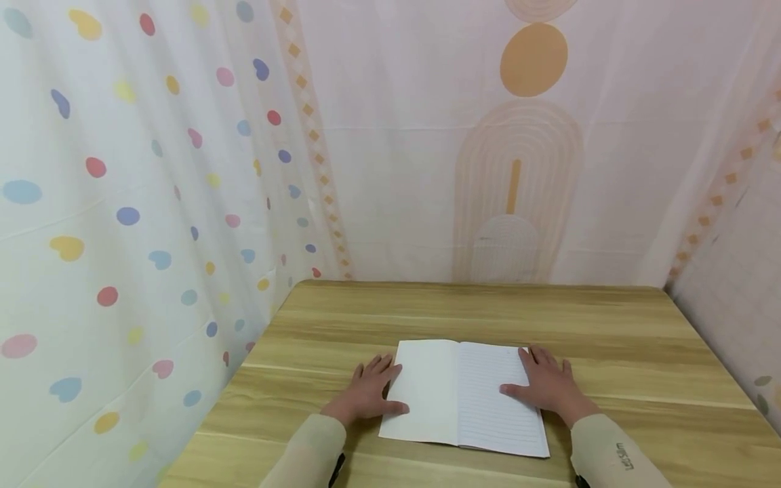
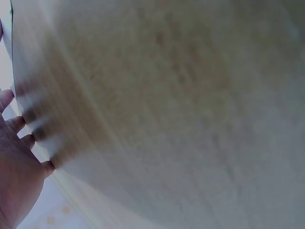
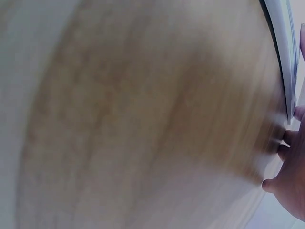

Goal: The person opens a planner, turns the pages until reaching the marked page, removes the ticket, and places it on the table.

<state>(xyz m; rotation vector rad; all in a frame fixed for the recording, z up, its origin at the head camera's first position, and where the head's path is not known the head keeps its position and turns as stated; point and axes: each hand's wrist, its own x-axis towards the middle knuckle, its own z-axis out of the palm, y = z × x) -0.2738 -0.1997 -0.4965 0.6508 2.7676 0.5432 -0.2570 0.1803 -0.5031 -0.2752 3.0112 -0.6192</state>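
An open notebook (image 1: 427,390) lies flat on the wooden table, its left side plain white and its right page (image 1: 497,420) ruled with lines. My left hand (image 1: 369,393) rests at the notebook's left edge, thumb on the plain side and fingers spread toward the table. At the opposite edge my right hand (image 1: 549,383) lies with its thumb and index finger on the ruled page, the other fingers beyond the edge. In the right wrist view the stacked pages (image 3: 285,52) show edge-on beside the fingers. The left wrist view has the left fingertips (image 2: 47,168) touching the tabletop.
The wooden table (image 1: 293,434) stretches out around the notebook. A curtain with coloured dots and hearts (image 1: 152,203) hangs along the left, and a pale curtain with arch patterns (image 1: 396,169) stands behind the table's far edge. Another light curtain (image 1: 744,271) borders the right side.
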